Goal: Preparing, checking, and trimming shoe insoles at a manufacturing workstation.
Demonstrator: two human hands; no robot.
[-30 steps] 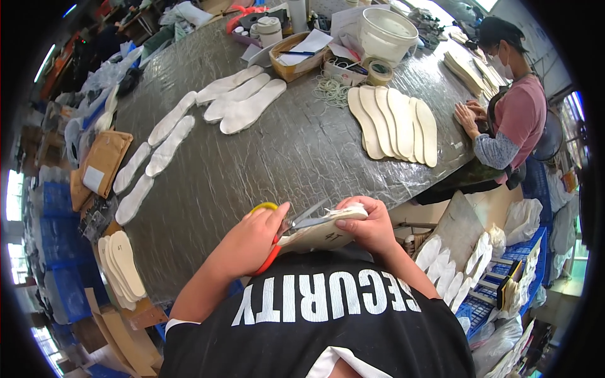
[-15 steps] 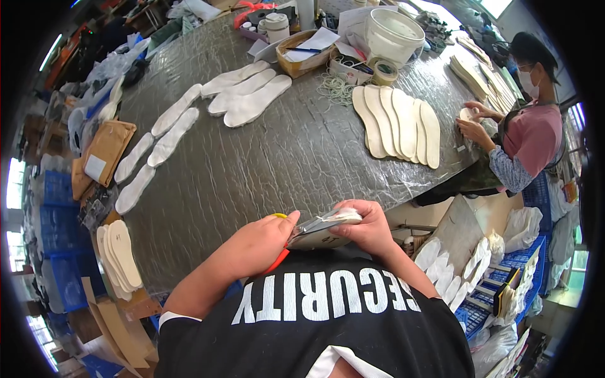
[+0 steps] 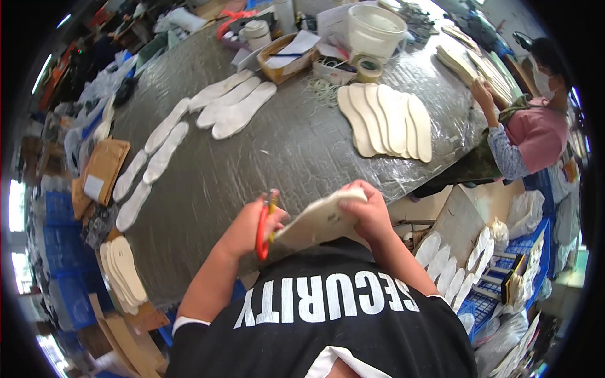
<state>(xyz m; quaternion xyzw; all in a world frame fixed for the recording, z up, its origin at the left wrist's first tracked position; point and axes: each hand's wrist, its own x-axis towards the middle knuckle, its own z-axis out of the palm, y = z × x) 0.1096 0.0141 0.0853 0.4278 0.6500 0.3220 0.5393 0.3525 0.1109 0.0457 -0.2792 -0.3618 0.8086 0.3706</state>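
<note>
A pair of scissors [image 3: 262, 234] with red and yellow handles sits in my left hand [image 3: 247, 222], its fingers closed round them; its blades are hard to make out. My right hand [image 3: 367, 213] pinches a cream insole [image 3: 320, 219] at its right end, thumb on the upper face. The insole is held tilted in front of my chest, a small dark mark on its face. Its left end comes close to my left hand's fingers; whether they touch I cannot tell. Farther off on the table [image 3: 233, 170] lies a fan of overlapping cream insoles [image 3: 386, 120].
White insoles [image 3: 242, 110] lie at the table's far left, with more [image 3: 123, 271] by its left edge. A basket [image 3: 277, 70], a white bucket [image 3: 376, 34] and a tape roll [image 3: 368, 68] stand at the back. At right, a co-worker [image 3: 535, 132] handles insoles; blue crates [image 3: 485, 318] hold others.
The scissors have swung away from the insole's edge, handles now upright. The insole is turned, showing more of its face. The co-worker's hands have moved farther back toward the insole pile.
</note>
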